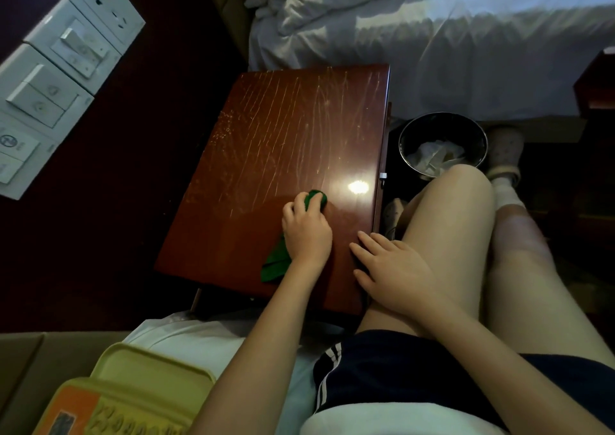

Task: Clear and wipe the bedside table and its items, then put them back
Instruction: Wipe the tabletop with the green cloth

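Observation:
The bedside table (266,128) has a glossy reddish-brown top with pale streaks running across its far half and nothing standing on it. My left hand (306,231) presses a green cloth (276,261) onto the near part of the top; a bunched end of the cloth shows beyond my fingers and a loose end trails back by my wrist. My right hand (392,268) lies flat, fingers spread, on the table's near right corner and against my thigh, holding nothing.
A yellow tray (156,368) with an orange-and-yellow item on it sits at the lower left. A round metal waste bin (442,145) with crumpled paper stands right of the table. White bedding (399,35) lies beyond. Wall switches and sockets (60,68) are on the left.

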Available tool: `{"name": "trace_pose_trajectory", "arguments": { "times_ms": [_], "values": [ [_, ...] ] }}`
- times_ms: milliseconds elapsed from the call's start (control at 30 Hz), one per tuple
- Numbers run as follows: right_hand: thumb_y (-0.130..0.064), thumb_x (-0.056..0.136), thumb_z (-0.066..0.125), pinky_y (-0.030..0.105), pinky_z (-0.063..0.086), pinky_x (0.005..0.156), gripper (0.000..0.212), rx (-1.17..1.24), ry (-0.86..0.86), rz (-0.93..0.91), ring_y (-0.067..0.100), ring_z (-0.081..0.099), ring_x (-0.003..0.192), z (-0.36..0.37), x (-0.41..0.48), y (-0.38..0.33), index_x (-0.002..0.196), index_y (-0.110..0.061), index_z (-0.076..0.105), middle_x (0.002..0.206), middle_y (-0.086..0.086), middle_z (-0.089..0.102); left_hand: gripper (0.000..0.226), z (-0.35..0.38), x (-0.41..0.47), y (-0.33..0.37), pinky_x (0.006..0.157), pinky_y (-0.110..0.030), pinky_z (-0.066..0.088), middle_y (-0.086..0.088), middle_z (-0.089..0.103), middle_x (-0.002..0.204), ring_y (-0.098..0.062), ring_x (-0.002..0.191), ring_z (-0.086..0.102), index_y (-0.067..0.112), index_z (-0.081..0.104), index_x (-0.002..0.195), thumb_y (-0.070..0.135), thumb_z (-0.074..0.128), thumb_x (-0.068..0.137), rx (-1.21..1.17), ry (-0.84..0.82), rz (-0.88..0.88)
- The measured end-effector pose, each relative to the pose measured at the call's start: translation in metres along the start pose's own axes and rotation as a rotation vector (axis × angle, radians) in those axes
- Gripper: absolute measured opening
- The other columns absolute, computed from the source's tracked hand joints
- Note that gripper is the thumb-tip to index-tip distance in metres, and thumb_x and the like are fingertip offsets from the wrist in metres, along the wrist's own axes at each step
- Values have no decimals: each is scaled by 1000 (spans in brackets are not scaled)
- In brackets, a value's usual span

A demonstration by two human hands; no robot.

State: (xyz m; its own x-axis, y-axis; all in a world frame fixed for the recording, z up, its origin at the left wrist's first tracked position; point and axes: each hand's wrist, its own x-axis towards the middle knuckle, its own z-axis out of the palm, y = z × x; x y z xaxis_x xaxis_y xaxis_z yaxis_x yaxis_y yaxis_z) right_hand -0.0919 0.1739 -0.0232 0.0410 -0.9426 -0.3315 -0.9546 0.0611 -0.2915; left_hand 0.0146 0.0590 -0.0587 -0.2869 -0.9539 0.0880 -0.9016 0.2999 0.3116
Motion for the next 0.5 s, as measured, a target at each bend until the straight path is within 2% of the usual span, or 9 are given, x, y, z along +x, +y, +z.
{"name": "trace_pose_trajectory", "arguments": {
  "times_ms": [133,233,400,500],
  "values": [
    [-43,100,27,33,17,113,57,1,-18,1,20,9,145,0,0,-1,150,-21,13,158,4,7,38,-2,-14,-12,97,-41,39,-9,53,132,-32,117,45,14,59,126,7,50,90,-9,-60,222],
    [-43,100,27,34,17,113,58,6,-24,1,20,8,145,0,0,-2,150,-20,13,158,4,7,40,-7,-31,-27,92,-42,43,-8,57,127,-32,112,50,16,62,122,10,48,85,-31,-109,336],
    [-43,100,27,33,18,113,57,18,-27,-2,19,8,145,-1,-2,1,150,-22,12,158,2,6,44,-19,-39,-54,95,-33,35,-6,56,127,-28,114,47,20,62,124,22,35,89,-68,-189,396],
    [-43,100,26,32,18,113,56,24,-33,-8,19,8,145,-2,-3,2,150,-23,12,158,1,6,39,-20,-21,-63,97,-38,37,-9,56,126,-31,114,47,16,62,123,15,40,91,-92,-146,305]
  ]
}}
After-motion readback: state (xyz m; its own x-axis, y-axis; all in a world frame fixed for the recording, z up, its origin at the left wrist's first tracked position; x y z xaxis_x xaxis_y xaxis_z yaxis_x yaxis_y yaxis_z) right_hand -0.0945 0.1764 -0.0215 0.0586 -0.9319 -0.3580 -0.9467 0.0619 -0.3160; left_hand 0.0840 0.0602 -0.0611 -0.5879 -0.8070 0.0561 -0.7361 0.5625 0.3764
